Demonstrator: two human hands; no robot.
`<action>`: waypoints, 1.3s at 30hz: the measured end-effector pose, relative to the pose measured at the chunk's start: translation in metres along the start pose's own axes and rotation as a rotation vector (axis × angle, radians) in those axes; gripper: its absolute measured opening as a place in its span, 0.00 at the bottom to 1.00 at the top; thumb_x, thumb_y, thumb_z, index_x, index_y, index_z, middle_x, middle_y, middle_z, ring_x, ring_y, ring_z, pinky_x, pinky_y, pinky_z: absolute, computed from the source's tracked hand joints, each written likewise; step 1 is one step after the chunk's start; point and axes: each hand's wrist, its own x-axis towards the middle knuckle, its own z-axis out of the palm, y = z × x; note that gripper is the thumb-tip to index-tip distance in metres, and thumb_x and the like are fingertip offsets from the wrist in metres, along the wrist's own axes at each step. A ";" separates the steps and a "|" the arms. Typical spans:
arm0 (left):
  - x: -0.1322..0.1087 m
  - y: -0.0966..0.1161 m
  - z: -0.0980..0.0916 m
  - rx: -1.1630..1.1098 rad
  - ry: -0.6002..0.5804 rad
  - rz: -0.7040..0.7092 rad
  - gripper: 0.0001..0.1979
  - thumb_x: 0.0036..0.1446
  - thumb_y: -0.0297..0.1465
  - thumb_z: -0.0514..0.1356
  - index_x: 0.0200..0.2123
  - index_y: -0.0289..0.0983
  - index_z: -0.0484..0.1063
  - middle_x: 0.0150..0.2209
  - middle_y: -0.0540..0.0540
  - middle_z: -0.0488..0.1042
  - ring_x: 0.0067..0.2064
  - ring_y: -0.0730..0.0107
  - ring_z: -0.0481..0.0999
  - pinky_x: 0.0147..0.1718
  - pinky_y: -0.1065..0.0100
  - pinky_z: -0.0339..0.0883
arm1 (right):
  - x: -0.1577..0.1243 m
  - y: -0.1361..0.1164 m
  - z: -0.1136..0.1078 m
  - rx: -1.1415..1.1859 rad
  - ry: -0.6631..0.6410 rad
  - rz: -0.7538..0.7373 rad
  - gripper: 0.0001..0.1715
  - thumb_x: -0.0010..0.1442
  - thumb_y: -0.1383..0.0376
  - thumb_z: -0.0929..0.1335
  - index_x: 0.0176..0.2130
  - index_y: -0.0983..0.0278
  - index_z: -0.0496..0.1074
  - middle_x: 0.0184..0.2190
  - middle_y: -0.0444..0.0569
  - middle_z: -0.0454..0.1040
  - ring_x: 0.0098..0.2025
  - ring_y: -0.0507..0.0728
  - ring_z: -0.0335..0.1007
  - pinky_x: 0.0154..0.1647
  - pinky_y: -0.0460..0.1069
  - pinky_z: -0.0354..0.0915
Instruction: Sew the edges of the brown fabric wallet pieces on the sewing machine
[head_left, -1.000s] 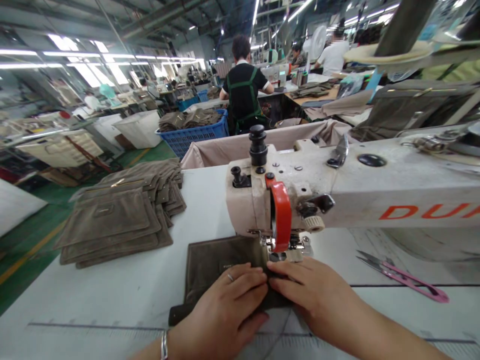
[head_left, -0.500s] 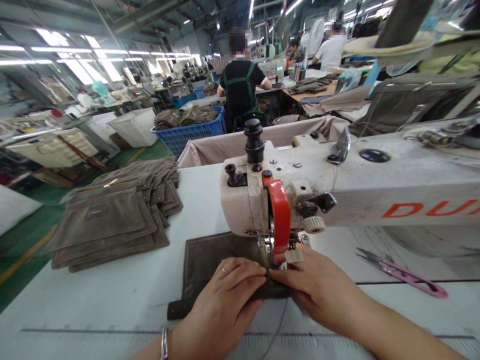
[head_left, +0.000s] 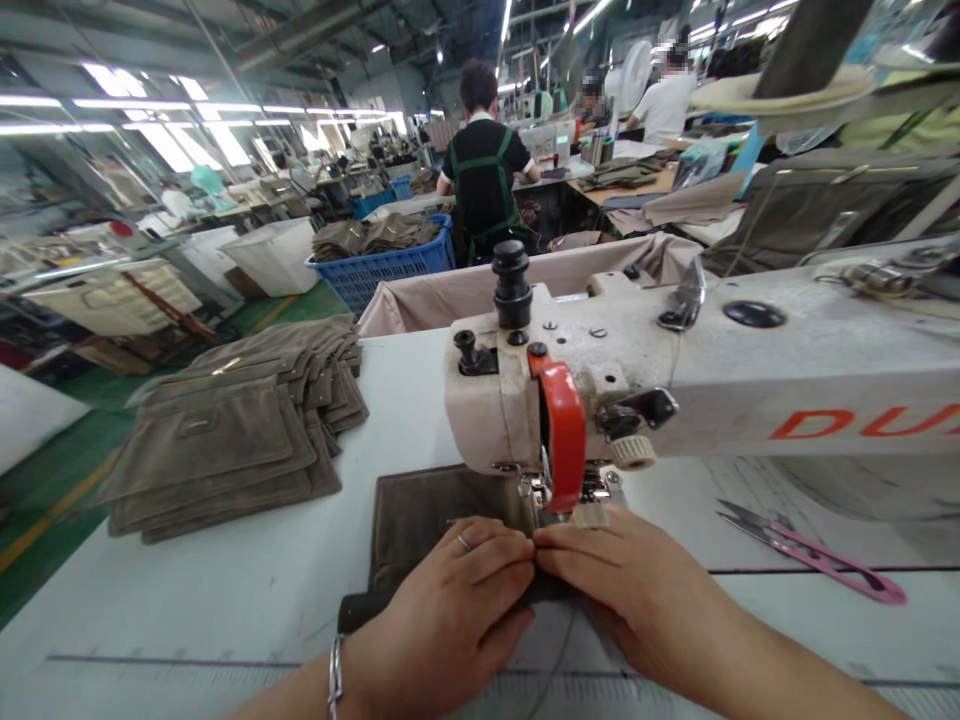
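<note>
A brown suede panel (head_left: 420,515) lies flat on the white table under the head of a cream sewing machine (head_left: 600,385) with a red guard (head_left: 564,432). My left hand (head_left: 442,620) rests on the panel's near edge, fingers together and pressing down, a ring on one finger and a bracelet at the wrist. My right hand (head_left: 637,600) lies beside it, fingertips meeting the left's just in front of the presser foot (head_left: 559,495), pressing the fabric flat.
A stack of similar brown panels (head_left: 232,430) sits at the left of the table. Pink thread snips (head_left: 814,550) lie to the right. Beyond the machine a person in black stands by a blue basket (head_left: 382,270) of fabric, with other workers farther back.
Both hands have shifted slightly on the panel in front of the needle; the panel edge sits much as before. The view has wobbled a little.
</note>
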 end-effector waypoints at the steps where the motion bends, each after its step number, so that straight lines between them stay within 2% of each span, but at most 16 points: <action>1: 0.000 -0.002 0.000 0.013 0.010 0.018 0.14 0.60 0.28 0.59 0.50 0.36 0.69 0.49 0.46 0.73 0.52 0.65 0.69 0.58 0.62 0.61 | 0.000 -0.001 0.000 -0.009 -0.007 -0.002 0.22 0.58 0.76 0.60 0.48 0.62 0.71 0.45 0.49 0.74 0.45 0.57 0.69 0.50 0.56 0.66; 5: 0.005 -0.015 0.001 0.038 0.022 0.056 0.14 0.61 0.29 0.58 0.50 0.36 0.69 0.50 0.46 0.73 0.52 0.65 0.70 0.56 0.63 0.62 | 0.001 -0.001 0.004 -0.042 0.007 0.040 0.21 0.59 0.74 0.60 0.49 0.63 0.70 0.47 0.52 0.73 0.48 0.60 0.67 0.51 0.59 0.65; 10: 0.016 -0.031 0.000 0.029 0.029 0.061 0.14 0.60 0.30 0.58 0.50 0.37 0.69 0.50 0.47 0.74 0.52 0.65 0.71 0.55 0.62 0.63 | 0.004 0.004 0.009 -0.120 -0.024 0.160 0.27 0.54 0.74 0.61 0.53 0.63 0.68 0.48 0.56 0.70 0.51 0.65 0.64 0.48 0.62 0.67; 17: 0.026 -0.052 0.001 0.009 -0.020 0.059 0.14 0.61 0.32 0.59 0.50 0.39 0.70 0.51 0.48 0.74 0.53 0.63 0.71 0.55 0.60 0.62 | 0.011 0.003 0.012 -0.143 -0.002 0.217 0.30 0.55 0.75 0.61 0.57 0.62 0.63 0.51 0.55 0.67 0.51 0.65 0.63 0.49 0.61 0.65; 20: 0.025 -0.064 0.000 0.000 -0.014 0.059 0.13 0.62 0.35 0.59 0.50 0.41 0.72 0.51 0.48 0.74 0.53 0.62 0.71 0.56 0.59 0.62 | 0.009 0.004 0.011 -0.118 0.067 0.202 0.26 0.56 0.75 0.60 0.53 0.64 0.65 0.51 0.56 0.66 0.50 0.64 0.62 0.49 0.59 0.65; 24: 0.019 -0.078 -0.002 0.021 0.080 0.077 0.12 0.62 0.34 0.59 0.48 0.41 0.73 0.48 0.47 0.76 0.52 0.63 0.72 0.55 0.59 0.64 | 0.006 0.010 0.007 -0.168 0.216 0.233 0.13 0.60 0.71 0.60 0.44 0.67 0.69 0.44 0.57 0.68 0.47 0.64 0.62 0.48 0.59 0.64; 29: 0.016 -0.069 -0.002 0.022 0.124 0.143 0.10 0.63 0.31 0.57 0.47 0.38 0.73 0.44 0.45 0.78 0.47 0.67 0.76 0.49 0.63 0.69 | 0.010 0.014 0.001 -0.275 0.137 0.310 0.10 0.64 0.67 0.60 0.37 0.64 0.70 0.37 0.52 0.72 0.41 0.64 0.63 0.43 0.59 0.63; 34: 0.019 -0.055 0.007 0.025 0.251 0.119 0.08 0.64 0.28 0.55 0.42 0.37 0.74 0.41 0.46 0.79 0.43 0.68 0.77 0.47 0.64 0.70 | 0.012 0.015 0.003 -0.350 0.141 0.363 0.07 0.62 0.65 0.63 0.37 0.63 0.70 0.35 0.50 0.72 0.39 0.63 0.64 0.41 0.58 0.62; 39: 0.021 -0.072 0.003 -0.085 0.185 0.072 0.07 0.63 0.29 0.57 0.42 0.38 0.75 0.41 0.47 0.79 0.43 0.68 0.78 0.45 0.65 0.71 | 0.011 0.016 0.004 -0.340 0.141 0.287 0.04 0.60 0.66 0.65 0.34 0.63 0.70 0.34 0.50 0.71 0.40 0.62 0.64 0.41 0.56 0.62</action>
